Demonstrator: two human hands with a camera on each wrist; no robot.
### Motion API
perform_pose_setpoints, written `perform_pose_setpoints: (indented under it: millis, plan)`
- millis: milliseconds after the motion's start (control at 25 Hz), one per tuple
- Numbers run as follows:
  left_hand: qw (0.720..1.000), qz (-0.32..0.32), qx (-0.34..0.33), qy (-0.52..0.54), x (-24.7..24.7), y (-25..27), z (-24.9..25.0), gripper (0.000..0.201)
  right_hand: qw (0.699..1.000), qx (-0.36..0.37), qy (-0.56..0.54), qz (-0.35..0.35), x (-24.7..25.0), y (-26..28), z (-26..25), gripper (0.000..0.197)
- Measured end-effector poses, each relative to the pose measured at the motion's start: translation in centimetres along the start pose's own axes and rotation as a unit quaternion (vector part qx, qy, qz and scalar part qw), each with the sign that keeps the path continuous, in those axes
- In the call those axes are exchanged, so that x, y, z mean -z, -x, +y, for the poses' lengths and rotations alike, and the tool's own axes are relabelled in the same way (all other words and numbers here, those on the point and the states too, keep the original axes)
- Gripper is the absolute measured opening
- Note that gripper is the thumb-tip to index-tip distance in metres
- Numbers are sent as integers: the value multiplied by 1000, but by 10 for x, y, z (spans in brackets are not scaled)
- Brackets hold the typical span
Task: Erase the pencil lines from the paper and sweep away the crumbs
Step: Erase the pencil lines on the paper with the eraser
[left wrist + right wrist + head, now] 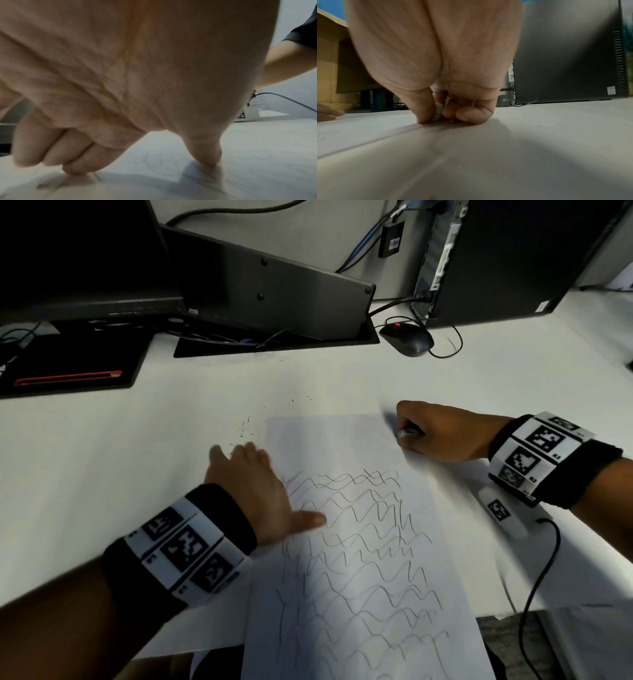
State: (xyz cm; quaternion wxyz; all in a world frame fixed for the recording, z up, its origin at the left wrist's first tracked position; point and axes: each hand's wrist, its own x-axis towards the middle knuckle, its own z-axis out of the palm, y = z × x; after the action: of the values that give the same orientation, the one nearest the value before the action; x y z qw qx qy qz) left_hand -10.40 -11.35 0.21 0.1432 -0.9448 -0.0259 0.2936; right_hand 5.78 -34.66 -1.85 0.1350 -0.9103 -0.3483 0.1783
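White eraser (438, 112) half-hidden in right hand (442, 433)

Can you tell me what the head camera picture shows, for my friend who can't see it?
A right hand pinches a small white eraser at the top right corner of a paper on a white desk. The left hand presses flat on the paper's left edge. Wavy pencil lines cover its lower part, and dark crumbs lie nearby.

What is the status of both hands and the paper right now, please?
Left hand flat, pressing white sheet of paper at its left edge. Right hand pinching small white eraser at top right corner. Wavy pencil lines mostly remain; dark crumbs on white desk.
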Motion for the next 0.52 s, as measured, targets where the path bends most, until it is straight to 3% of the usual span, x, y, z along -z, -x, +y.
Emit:
perform_pose_setpoints:
  millis: [40,120,200,320,520]
  plan:
    - [1000,10,12,-19,0,-1,-7,125,1000,1,1,2,-1,1,-1,22]
    - [999,14,-37,-26,-2,-6,-18,125,1000,1,6,1,-2,0,-1,22]
    - [996,-3,-89,10,-3,-10,-24,130,1000,-6,10,-9,2,0,0,18]
    - [993,-1,-105,45,-6,-22,-25,132,998,-27,22,-47,20,-1,-9,6]
    - [989,58,-114,76,2,-45,-12,125,995,59,-36,-67,29,-18,-63,10]
